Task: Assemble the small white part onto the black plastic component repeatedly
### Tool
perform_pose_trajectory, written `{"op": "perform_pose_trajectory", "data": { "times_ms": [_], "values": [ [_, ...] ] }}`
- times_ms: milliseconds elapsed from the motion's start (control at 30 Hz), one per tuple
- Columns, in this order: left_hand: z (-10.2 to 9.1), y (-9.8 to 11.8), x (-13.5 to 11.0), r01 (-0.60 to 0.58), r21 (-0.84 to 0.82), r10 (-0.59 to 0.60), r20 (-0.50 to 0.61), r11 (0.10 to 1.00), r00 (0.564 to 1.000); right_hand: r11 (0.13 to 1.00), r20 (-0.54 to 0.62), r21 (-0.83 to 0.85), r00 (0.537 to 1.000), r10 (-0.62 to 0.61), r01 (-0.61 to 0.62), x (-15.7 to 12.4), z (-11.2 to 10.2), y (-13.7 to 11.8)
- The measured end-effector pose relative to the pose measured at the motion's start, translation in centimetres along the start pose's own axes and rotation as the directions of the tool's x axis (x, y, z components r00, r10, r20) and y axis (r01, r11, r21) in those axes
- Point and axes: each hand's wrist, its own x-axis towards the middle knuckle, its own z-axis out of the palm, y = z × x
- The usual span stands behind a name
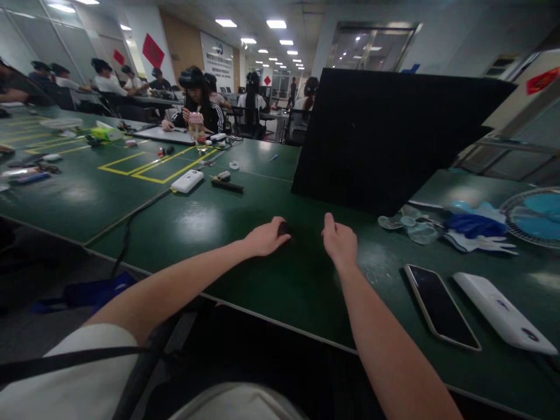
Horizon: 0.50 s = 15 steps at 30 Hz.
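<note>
My left hand (264,238) is closed around a small dark object (284,228), low over the green table. Its kind is hard to make out against the dark surface. To the right of it, my right hand (340,239) is closed, thumb pointing up and fingers curled inward. Whatever those fingers may hold is hidden from this side. The two hands are apart. Just beyond them a large black panel (371,140) stands tilted on the table (271,291).
To the right lie a phone (441,306), a white power bank (503,312), clear plastic spoons (411,226) and gloves (476,227). Another white device (188,181) and a dark stick-like item (227,185) are on the left. Across the table sits a person (201,105).
</note>
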Motion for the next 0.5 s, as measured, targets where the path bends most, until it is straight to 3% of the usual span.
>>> {"op": "perform_pose_trajectory", "data": {
  "times_ms": [133, 233, 367, 433, 500],
  "values": [
    [3.0, 4.5, 0.9, -0.184, -0.035, 0.185, 0.062, 0.982, 0.981, 0.998, -0.096, 0.064, 0.995, 0.008, -0.002, 0.9, -0.4, 0.9],
    [3.6, 5.4, 1.1, -0.225, -0.090, 0.231, 0.065, 0.970, 0.971, 0.994, -0.097, 0.111, 0.995, 0.026, -0.015, 1.3, -0.5, 1.4],
    [2.2, 3.9, 1.0, -0.221, -0.320, 0.211, -0.066, 0.921, 0.975, 0.993, -0.064, 0.122, 0.998, 0.006, 0.002, 1.1, -0.7, 1.1],
    [1.0, 2.0, 0.8, -0.195, -0.415, 0.109, -0.222, 0.889, 0.969, 0.993, 0.015, 0.079, 0.995, -0.095, 0.093, 0.5, -0.5, 0.5],
    [-0.2, -0.3, 0.5, -0.174, -0.446, -0.010, -0.380, 0.878, 0.925, 0.967, 0.156, 0.010, 0.955, -0.253, 0.254, -0.5, 0.0, -0.2]
  ]
}}
